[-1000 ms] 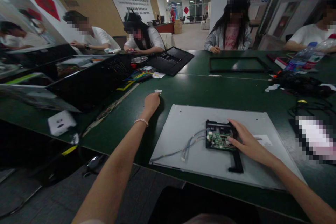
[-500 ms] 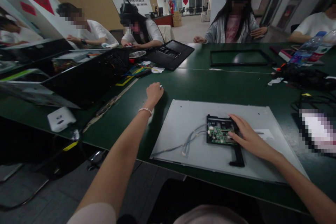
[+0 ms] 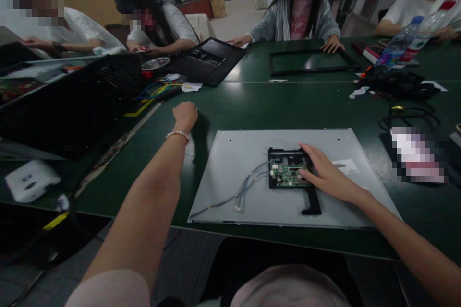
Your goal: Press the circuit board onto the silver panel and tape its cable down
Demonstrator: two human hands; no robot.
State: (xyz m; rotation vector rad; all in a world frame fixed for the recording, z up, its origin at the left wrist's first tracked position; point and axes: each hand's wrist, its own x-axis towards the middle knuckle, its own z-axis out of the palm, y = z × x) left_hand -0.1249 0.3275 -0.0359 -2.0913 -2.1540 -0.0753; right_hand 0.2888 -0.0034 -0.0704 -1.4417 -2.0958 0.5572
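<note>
My left hand (image 3: pixel 186 116) is closed in a fist over the green table (image 3: pixel 237 105), left of a flat grey metal panel (image 3: pixel 223 177). Whatever its fingers may hold is hidden. On that panel sits a black plastic bracket (image 3: pixel 314 201) carrying a green circuit board (image 3: pixel 288 176). My right hand (image 3: pixel 326 172) grips the bracket's right side, thumb over the board's edge and fingers along the far corner. Grey cables (image 3: pixel 248 184) run from the board to the left across the panel, with a loose white connector (image 3: pixel 237 208) among them.
An open black computer case (image 3: pixel 68 100) stands at left, beside a white device (image 3: pixel 31 180). Across the table lie a black back cover (image 3: pixel 212 62) and a black frame (image 3: pixel 313 72). Bottles (image 3: pixel 399 45), dark cables (image 3: pixel 399 84) and a blurred-out object (image 3: pixel 418 156) are at right. Several people sit around.
My view has tilted down and shifted right. Both my hands keep much the same pose. The co-worker opposite has lowered one hand onto the black frame and moved the other toward the back cover.
</note>
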